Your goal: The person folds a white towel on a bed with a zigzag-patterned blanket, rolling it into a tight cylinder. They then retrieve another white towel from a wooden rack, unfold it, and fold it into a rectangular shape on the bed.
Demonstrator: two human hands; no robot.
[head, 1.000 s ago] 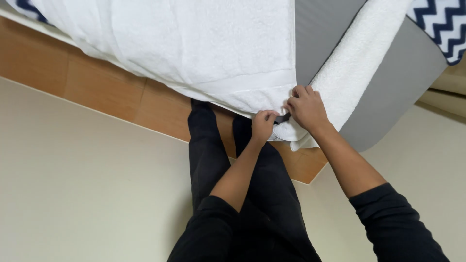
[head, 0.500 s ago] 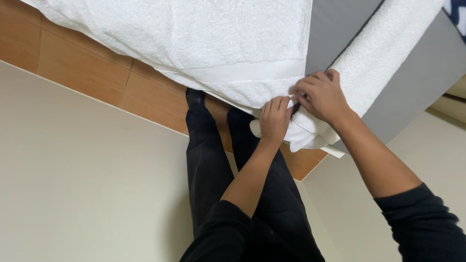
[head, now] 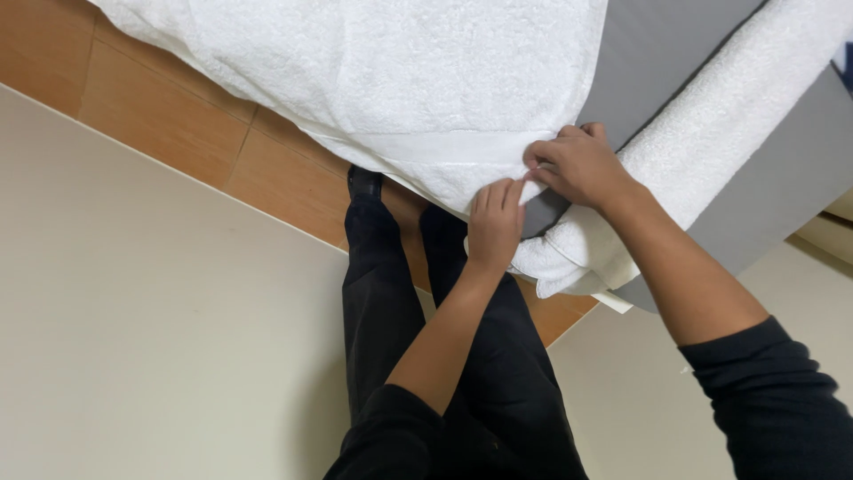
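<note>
Both hands have shifted slightly toward the lower corner of the white towel since the earlier view, and the camera has drawn closer, so the towel now fills the upper part of the picture. The left hand [head: 494, 227] lies with its fingers pressed together and flat against the smooth woven band at the towel's [head: 382, 80] edge, its fingertips tucked under the hem. The right hand [head: 577, 164] sits just beside it, thumb and forefinger pinching the towel's corner where the band ends, the other fingers curled. The towel is spread over a grey mattress [head: 675, 62], hanging down past its side toward a wooden floor [head: 169, 124]. A second rolled white towel [head: 711, 151] lies along the mattress edge, touching the right wrist. Below, the person's black trouser legs [head: 382, 302] stand on a pale mat [head: 133, 311]. Judging from the grip, handling this corner well calls for keeping the pinch on the band, not the fluffy pile, holding the two layers lined up edge to edge, and drawing the cloth taut with the flat hand so that no wrinkle gets trapped. The rolled towel sits close enough to be dragged along, so the right wrist should lift clear of it.
</note>
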